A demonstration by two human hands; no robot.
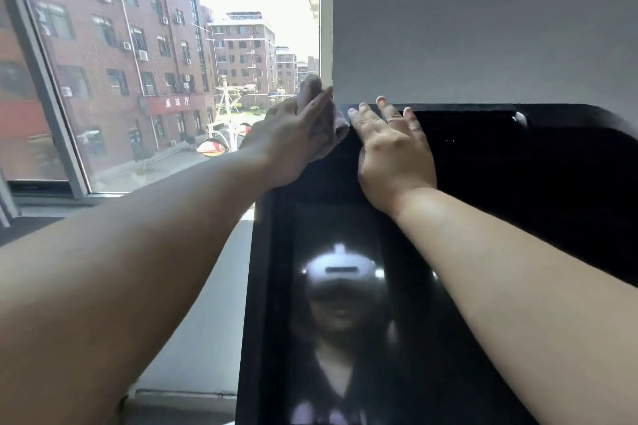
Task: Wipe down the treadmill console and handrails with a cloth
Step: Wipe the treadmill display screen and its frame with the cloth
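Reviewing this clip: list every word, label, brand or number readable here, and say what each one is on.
"桌球厅": white characters on the red sign on the brick building outside the window.
Console and its dark screen: no text visible, only a reflection.
Cloth: no print visible.

Outside the window (103, 86) I can read one sign only: a red board (176, 102) low on the front of the brick building (86, 28) across the street. It carries three white Chinese characters in a row, 桌球厅. They are a little blurred, so the first one I read with less certainty. On the treadmill console (518, 183) I can read nothing.
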